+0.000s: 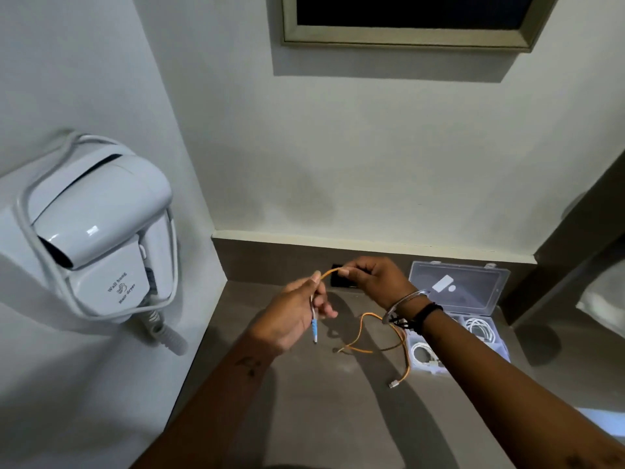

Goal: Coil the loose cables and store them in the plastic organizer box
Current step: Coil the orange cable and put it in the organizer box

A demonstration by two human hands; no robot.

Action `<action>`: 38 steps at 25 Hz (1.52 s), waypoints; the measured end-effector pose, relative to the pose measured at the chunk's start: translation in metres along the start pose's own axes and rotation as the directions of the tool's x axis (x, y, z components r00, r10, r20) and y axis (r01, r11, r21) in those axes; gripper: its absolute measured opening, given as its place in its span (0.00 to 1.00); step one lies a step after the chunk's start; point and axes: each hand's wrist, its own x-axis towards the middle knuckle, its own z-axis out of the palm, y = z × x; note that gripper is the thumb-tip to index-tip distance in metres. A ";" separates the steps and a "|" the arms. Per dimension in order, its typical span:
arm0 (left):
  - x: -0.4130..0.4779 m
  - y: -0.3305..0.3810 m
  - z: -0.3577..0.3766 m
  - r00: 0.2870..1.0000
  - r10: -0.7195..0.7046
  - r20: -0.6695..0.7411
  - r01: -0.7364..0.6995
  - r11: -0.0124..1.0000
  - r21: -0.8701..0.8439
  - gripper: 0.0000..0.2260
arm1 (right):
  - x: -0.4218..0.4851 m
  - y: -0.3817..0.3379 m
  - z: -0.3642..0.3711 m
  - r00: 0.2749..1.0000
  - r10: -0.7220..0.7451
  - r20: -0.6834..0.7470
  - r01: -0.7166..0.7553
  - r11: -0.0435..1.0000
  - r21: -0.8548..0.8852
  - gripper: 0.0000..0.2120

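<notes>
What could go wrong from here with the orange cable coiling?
1. The orange cable trails loose over the counter, its free plug lying there; winding may drag or snag it.
2. The slack runs under the right hand wrist, near the bracelets; it could catch.
3. The organizer box already holds white cables; room looks tight.

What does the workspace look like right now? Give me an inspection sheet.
Surface: grey counter, mostly bare.
Job's things: orange cable part lifted, its far plug on the counter; organizer box open at the back right, lid up, coiled white cables in its compartments.
Clutter: small dark object behind the hands, too hidden to identify.
Grippers: left hand pinches the cable near its blue plug; right hand pinches it further along.
Cables: orange one not yet coiled.
Surroundings: wall-hung hair dryer on the left; framed dark panel above.
</notes>
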 end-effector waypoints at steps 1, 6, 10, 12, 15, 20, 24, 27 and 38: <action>0.004 0.003 0.002 0.999 0.004 0.041 0.003 0.984 -0.178 0.14 | -0.004 0.002 -0.001 1.000 -0.011 -0.003 0.011 0.999 -0.047 0.10; 0.031 0.006 0.007 0.974 0.150 -0.171 -0.193 0.944 -0.268 0.08 | -0.034 -0.002 0.018 0.902 -0.057 0.427 0.246 0.883 -0.401 0.10; 0.026 -0.015 0.020 0.961 0.275 0.009 -0.244 0.839 0.487 0.10 | -0.030 -0.029 -0.012 0.941 -0.167 0.294 0.297 0.823 -0.485 0.09; 0.021 -0.018 0.024 0.979 0.185 0.084 -0.203 0.848 0.490 0.14 | -0.026 -0.036 -0.036 0.949 -0.223 0.221 0.303 0.835 -0.459 0.08; 0.017 -0.005 0.027 0.984 0.043 0.172 -0.074 0.981 0.180 0.17 | -0.019 -0.027 -0.053 0.978 -0.207 -0.029 0.197 0.958 -0.208 0.06; 0.031 0.019 0.040 0.992 0.125 0.036 -0.111 0.959 -0.260 0.12 | -0.046 -0.001 -0.001 0.980 -0.090 0.177 0.139 0.948 -0.286 0.11; 0.029 0.001 0.051 0.951 0.289 -0.112 -0.236 0.910 0.341 0.11 | -0.043 -0.024 -0.006 0.943 -0.123 0.309 0.241 0.893 -0.380 0.09; 0.020 -0.005 0.045 0.968 0.241 0.064 -0.240 0.831 0.501 0.13 | -0.031 -0.042 -0.046 0.963 -0.189 0.192 0.256 0.861 -0.440 0.08; 0.029 0.003 0.047 0.944 0.299 -0.140 -0.263 0.937 0.229 0.12 | -0.059 -0.023 -0.003 0.962 -0.139 0.236 0.216 0.913 -0.346 0.12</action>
